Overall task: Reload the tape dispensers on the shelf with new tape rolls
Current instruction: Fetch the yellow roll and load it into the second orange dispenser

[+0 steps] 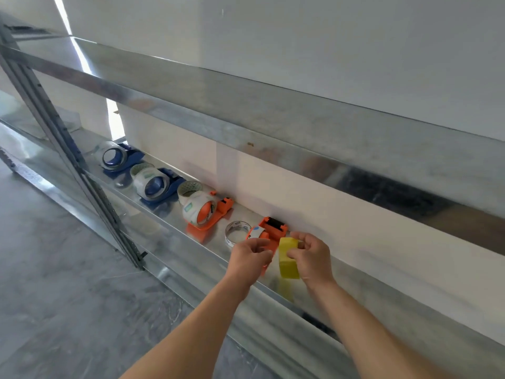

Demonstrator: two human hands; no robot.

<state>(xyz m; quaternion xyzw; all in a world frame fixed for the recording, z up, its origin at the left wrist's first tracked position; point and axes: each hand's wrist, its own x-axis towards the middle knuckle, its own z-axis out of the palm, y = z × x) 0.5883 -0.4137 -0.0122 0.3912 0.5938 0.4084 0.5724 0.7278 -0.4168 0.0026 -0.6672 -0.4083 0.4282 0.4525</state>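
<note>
The right hand (310, 258) is closed around a yellow tape roll (288, 258), fingers wrapped over its top, and holds it just above the front lip of the shelf (300, 305). The left hand (250, 255) is curled, thumb and fingertips pressed together next to the roll's near face; this appears to be a pinch on the free tape end, though no strip is visible. Judged step: freeing the leading end before loading.

The target is the nearest orange dispenser (269, 232), directly behind both hands and partly covered by them. It lies on the shelf against the wall. A nearly spent core (236, 232) lies just to its left, touching or almost touching it.

Further left along the shelf stand 3 more dispensers, each with a clear roll fitted: 1 orange unit (205, 214) and 2 blue units (158, 186) (119, 158).

Clearances: the upper shelf (273, 110) overhangs the work zone and limits lifting height. The raised front lip must be cleared on entry. Open shelf room lies to the right of the hands.
</note>
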